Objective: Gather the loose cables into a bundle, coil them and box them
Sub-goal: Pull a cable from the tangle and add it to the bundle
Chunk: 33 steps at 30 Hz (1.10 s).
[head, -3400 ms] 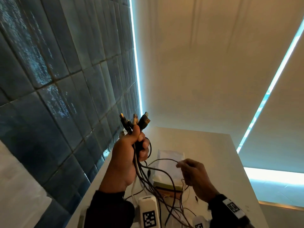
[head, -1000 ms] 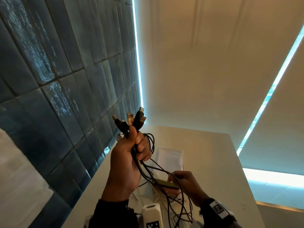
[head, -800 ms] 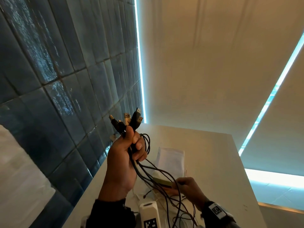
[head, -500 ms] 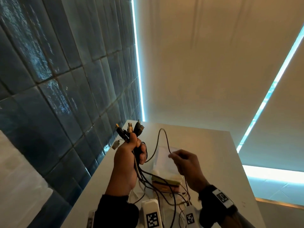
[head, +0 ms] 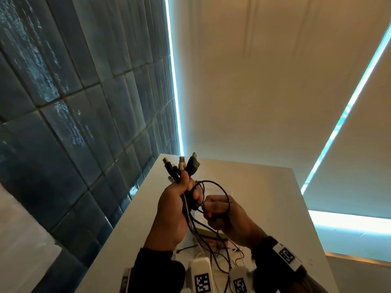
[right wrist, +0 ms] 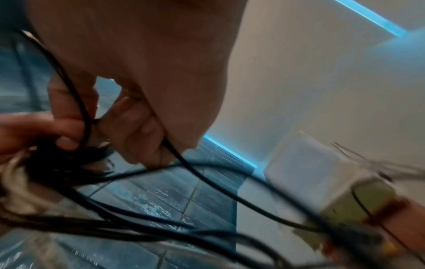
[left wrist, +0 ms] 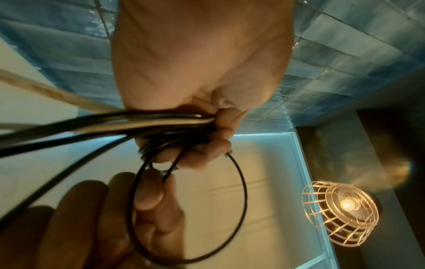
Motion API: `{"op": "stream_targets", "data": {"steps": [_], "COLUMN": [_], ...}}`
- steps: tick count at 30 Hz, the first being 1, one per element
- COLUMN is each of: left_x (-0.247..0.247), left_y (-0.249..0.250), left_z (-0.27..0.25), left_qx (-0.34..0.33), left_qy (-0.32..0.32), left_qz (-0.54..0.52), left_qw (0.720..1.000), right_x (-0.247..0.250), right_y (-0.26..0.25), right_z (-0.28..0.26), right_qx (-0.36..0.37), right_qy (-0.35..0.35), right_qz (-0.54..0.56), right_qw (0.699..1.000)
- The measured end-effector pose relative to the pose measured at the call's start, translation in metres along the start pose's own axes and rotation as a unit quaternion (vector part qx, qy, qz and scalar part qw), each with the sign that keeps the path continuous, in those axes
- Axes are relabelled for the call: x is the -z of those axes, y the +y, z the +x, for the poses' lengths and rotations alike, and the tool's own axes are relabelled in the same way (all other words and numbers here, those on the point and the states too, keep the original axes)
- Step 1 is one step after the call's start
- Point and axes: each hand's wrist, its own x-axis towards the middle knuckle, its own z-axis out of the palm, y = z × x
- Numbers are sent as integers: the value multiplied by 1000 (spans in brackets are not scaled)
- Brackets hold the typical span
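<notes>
Since half a second ago the right hand (head: 227, 218) has come in from the open space over the table and now sits just beside the left hand, and the tall arch of black cable it held up has become a round loop (head: 213, 197) between the two hands.

At the far left stands a wall of dark blue tiles (head: 74, 123), with a thin strip of blue light (head: 174, 92) running up its edge. Next, the left hand (head: 173, 214) is raised above the white table (head: 264, 197), fist closed tightly round a bundle of cables (head: 186, 210); their plugs (head: 184, 166) stick up above the thumb and the free lengths hang down to the table. From the left wrist camera the cables (left wrist: 138, 123) run side by side through the curled fingers (left wrist: 207, 152).

To the right, the right hand pinches the black loop between thumb and fingers, touching the left fingertips. Below the hands, partly hidden, a box (head: 208, 233) lies on the table among loose cable ends; the right wrist camera shows it blurred (right wrist: 345, 191).
</notes>
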Motion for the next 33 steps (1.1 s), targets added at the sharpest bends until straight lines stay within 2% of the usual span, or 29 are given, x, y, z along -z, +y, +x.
{"op": "stream_targets", "data": {"steps": [2,4,10,15,21,25,27,30,33], "left_x": [-3,-4,1,7,14,19,20,22,25], "left_y": [2,5,15,24,28,32,36,37,39], "left_z": [-1,-2,-2,-3,-4,-4,-5,-5,-7], "left_qx": [2,-9,-43,-78,-77,-83,-90,-101,-112], "left_qy": [-14,-28,-70,-83,-31,-14,-6,33,76], "left_qz": [-66,-103,-133,-143,-104,-105,-100,-61,-27], "left_qw": [998,994,988,983,991,991,991,992,990], "right_x": [8,15,33,44,51,55,61,75,96], "right_y": [7,17,46,63,73,64,56,45,34], "right_z": [0,0,-6,-13,-12,-8,-13,-34,-71], "right_qx": [-9,-13,-32,-31,-37,-21,-11,26,44], "right_qy": [5,30,116,196,245,273,271,281,338], "right_qz": [73,83,-57,-185,-253,-224,-249,-317,-349], "right_qw": [997,996,991,963,935,935,930,906,873]}}
